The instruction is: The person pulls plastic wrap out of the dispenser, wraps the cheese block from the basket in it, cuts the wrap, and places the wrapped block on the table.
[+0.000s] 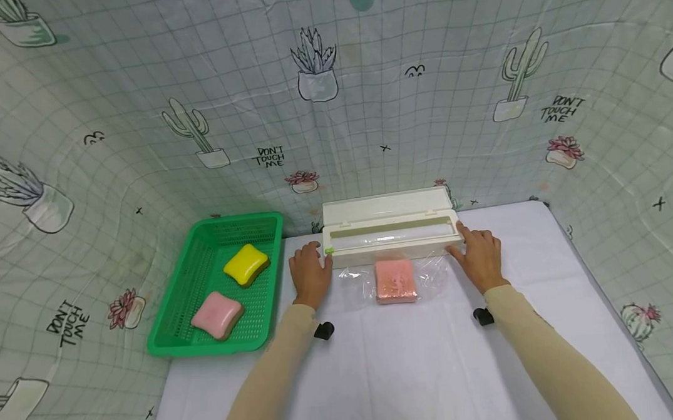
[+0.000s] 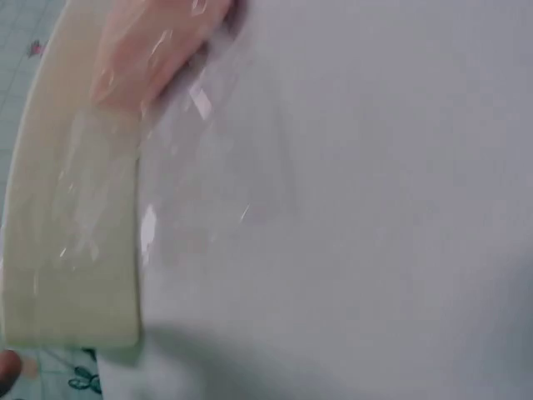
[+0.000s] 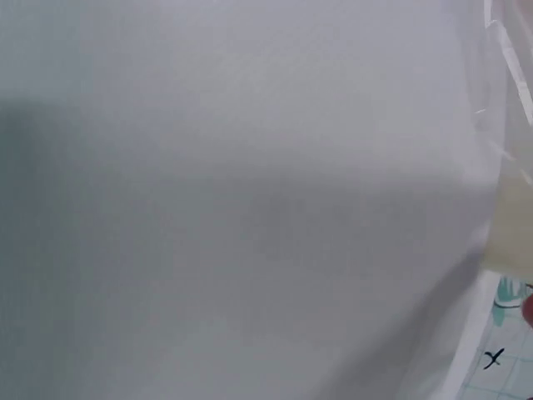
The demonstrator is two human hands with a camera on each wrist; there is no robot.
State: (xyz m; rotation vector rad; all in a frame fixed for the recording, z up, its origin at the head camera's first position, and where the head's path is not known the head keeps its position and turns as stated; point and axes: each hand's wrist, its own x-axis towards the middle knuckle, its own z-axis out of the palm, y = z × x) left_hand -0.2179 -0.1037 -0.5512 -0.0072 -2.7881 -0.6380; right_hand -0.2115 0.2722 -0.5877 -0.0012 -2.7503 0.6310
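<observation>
A long white cling film dispenser lies at the back of the table, its lid raised and a white roll inside. My left hand is at its left end, thumb by the front corner and fingers loosely bent beside it. At the other end my right hand grips the corner, thumb in front and fingers at the side. Between the hands, a pink block lies under clear film spread out to both sides. In the left wrist view the film overlaps the dispenser's front.
A green basket stands at the left, holding a yellow pillow-shaped piece and a pink one. White cloth covers the table. A patterned curtain hangs close behind the dispenser and along both sides.
</observation>
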